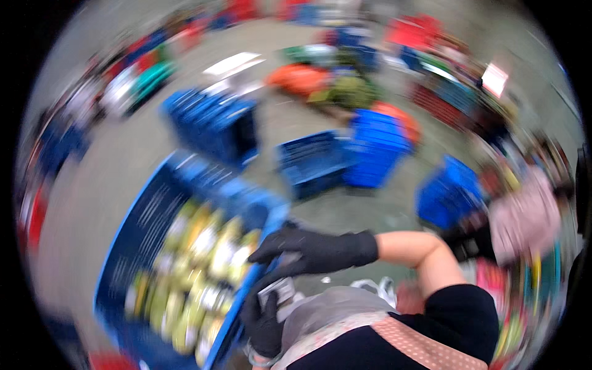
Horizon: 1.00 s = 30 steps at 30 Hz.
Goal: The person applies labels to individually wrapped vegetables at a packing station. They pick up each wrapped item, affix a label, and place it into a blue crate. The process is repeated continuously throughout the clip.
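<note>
Inside, the nearest blue crate [142, 228] holds yellow-green produce [194, 271].

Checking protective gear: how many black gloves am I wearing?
2: one on your right hand, at the blue plastic crate; one on your left hand, lower in view.

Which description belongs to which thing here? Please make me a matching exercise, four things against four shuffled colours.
Things:
1. Right hand
2. Filled crate
3. Produce inside it
4. Apron strap

Descriptions:
A. Pale yellow-green
B. Pink with light dots
C. Covered by a black glove
D. Blue

Right pairs: 1-C, 2-D, 3-A, 4-B.
</note>
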Tool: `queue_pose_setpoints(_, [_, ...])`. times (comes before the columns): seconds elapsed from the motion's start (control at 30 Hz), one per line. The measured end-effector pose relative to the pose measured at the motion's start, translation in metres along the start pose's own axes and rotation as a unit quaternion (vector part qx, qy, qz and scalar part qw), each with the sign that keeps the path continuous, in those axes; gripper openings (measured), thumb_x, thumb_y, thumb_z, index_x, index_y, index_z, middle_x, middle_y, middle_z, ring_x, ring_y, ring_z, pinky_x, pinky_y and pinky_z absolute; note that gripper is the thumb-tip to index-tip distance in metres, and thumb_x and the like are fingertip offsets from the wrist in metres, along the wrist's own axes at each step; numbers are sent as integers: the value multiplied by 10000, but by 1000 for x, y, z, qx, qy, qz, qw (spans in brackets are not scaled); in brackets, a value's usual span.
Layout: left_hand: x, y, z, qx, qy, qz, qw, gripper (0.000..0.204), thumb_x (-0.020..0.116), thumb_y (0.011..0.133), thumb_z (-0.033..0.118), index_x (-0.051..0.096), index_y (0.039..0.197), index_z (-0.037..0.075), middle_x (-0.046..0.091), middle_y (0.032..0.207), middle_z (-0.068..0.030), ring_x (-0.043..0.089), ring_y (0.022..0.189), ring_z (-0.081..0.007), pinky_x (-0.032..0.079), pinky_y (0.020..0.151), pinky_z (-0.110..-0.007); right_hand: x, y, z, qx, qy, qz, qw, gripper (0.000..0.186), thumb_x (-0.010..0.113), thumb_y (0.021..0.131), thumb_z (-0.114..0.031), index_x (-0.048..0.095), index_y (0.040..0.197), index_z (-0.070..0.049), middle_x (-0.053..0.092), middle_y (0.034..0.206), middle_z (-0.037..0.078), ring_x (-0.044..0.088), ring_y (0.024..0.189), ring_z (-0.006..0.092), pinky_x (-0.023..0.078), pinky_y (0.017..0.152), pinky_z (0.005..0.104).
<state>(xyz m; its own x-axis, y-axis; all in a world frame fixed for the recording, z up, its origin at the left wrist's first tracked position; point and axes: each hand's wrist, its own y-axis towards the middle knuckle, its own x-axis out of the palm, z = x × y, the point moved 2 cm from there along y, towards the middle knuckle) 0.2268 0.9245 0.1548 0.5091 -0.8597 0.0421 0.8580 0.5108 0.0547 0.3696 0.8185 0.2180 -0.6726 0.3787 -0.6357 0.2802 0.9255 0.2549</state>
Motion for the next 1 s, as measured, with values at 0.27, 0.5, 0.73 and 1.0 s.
queue_pose_setpoints(0.27, [244,-54,11,86,5,-519,851,123,643,694,-15,627,812,-45,624,700,-96,564,633,-128,445,578,-262,-4,-314,-66,334,43,486,806,255,630,785,-203,615,962,-20,627,876,110,596,810,165,460,727,285])
queue_pose_setpoints(0.5, [393,-234,3,88,-24,-761,642,160,687,691,26,584,586,-37,432,450,-59,354,443,-60,268,417,-279,79,-481,-173,430,-50,768,472,202,662,761,-157,629,895,-9,622,782,72,566,695,111,452,639,258])
queue_pose_setpoints(0.73, [461,-336,15,-70,-20,-902,425,289,666,726,18,550,988,-14,622,865,-69,576,768,-101,474,679,-253,95,-566,-197,400,-134,857,297,197,651,770,-171,617,889,-17,609,779,71,566,690,123,453,638,273])
queue_pose_setpoints(1.0, [547,-368,1,79,4,-913,399,311,695,706,67,590,985,-22,647,878,-77,585,756,-98,470,682,-258,41,-667,-177,413,-221,869,158,180,649,764,-140,601,887,-18,595,744,83,551,680,115,443,622,278])
